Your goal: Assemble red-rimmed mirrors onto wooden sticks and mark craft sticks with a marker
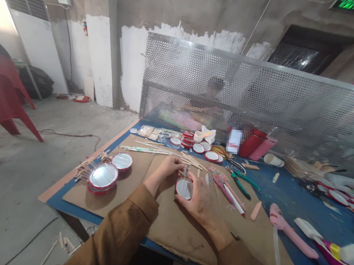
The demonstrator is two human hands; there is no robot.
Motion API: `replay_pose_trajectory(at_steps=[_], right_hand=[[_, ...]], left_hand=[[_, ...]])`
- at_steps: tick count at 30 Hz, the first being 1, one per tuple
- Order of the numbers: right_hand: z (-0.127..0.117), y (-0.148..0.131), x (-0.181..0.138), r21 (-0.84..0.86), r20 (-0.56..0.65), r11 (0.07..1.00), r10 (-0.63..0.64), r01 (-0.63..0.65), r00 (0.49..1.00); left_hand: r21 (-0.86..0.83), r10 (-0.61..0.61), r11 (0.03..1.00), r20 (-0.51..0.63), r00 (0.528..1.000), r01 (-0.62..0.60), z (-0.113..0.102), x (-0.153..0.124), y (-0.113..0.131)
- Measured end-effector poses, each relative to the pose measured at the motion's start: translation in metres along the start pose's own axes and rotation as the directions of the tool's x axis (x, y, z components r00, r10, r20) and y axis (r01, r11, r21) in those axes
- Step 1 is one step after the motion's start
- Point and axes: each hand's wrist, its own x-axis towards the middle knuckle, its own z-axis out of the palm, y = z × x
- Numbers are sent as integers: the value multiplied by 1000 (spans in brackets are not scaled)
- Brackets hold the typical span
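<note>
Right hand (200, 200) is gripping a small red-rimmed disc (183, 189), thumb on the near edge, fingers wrapping the far side. Disc is sitting low over the cardboard (172, 233), roughly mid-sheet, pale face showing. A thin strip (187, 170) is sticking out past its far edge. Left hand (168, 169) is curling in just beside that strip, fingertips bunching near it; can't tell if they're pinching anything.

Cardboard is covering the near part of the blue bench (284, 198). On its left side, a big disc (103, 176) and a smaller one (122, 161) are lying face up, with wooden sticks (86, 168) poking out beside them. Loose strips (146, 149) are lying along the far edge.

Right of the hands: pens (233, 199) are lying aslant, green-handled pliers (241, 184) are resting beyond them, a pink stub (255, 211) is lying nearer. A pink tool (294, 235) is lying further right.

More discs (198, 148) are clustering at the back. A red bottle (252, 143) and a pink bottle (264, 148) are leaning in view near the perforated screen (176, 77); a person (199, 105) is showing through it, blurred.
</note>
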Motion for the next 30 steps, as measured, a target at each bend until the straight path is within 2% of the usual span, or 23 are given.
replay_pose_trajectory(at_steps=[12,24,30], right_hand=[[-1,1,0,8,-6,1000,-21,21,1000],[-6,-2,2,5,1,999,-33,33,999],[-4,-1,1,15,2,1000,-9,9,1000]], left_hand=[[16,21,1000,8,1000,-21,-1,1,-4],[15,18,1000,15,1000,-18,0,-3,3],[18,14,1000,12,1000,-15,0,-1,0]])
